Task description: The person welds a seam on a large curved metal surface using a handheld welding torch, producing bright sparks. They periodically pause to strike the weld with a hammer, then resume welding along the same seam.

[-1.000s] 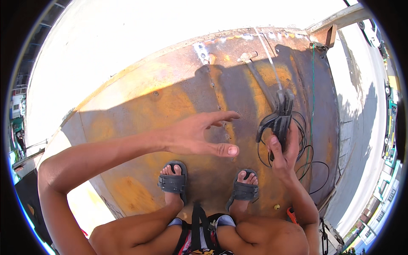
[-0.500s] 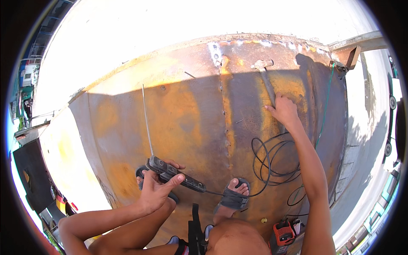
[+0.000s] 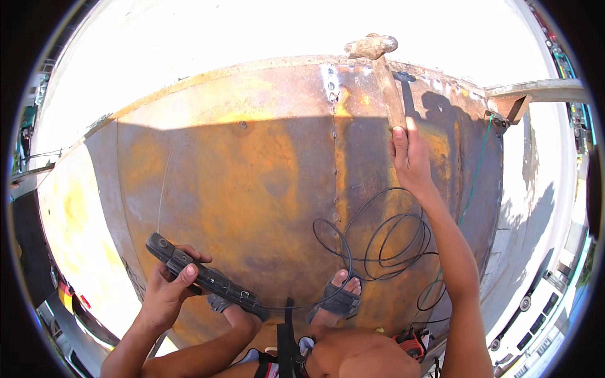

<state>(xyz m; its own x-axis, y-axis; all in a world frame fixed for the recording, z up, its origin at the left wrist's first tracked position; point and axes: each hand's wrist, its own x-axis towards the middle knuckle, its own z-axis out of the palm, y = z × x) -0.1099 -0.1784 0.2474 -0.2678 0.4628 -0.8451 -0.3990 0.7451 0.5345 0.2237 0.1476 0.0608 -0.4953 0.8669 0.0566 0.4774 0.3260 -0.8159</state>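
Observation:
My left hand (image 3: pixel 173 286) is closed on a black electrode holder (image 3: pixel 205 277) at the lower left, with a thin welding rod (image 3: pixel 164 198) extending from its jaw. My right hand (image 3: pixel 409 154) grips a hammer's handle (image 3: pixel 392 91); its worn metal head (image 3: pixel 372 46) appears at the top, over the plate's far edge. A black cable (image 3: pixel 378 258) runs from the holder into loose coils on the rusty, orange-stained steel plate (image 3: pixel 239 176), beside my sandalled right foot (image 3: pixel 337 296). A white-smudged welded seam (image 3: pixel 334 167) runs away from me.
A steel beam with bracket (image 3: pixel 517 107) and a thin green cord (image 3: pixel 482 151) are at the right edge. An orange-and-black machine (image 3: pixel 409 346) sits by my right leg. A pale surface (image 3: pixel 189 31) lies beyond the plate. Vehicles (image 3: pixel 523 315) show at the right rim.
The electrode holder passed from my right hand to my left, which has shifted lower left. My right hand took the hammer off the plate and lifted it.

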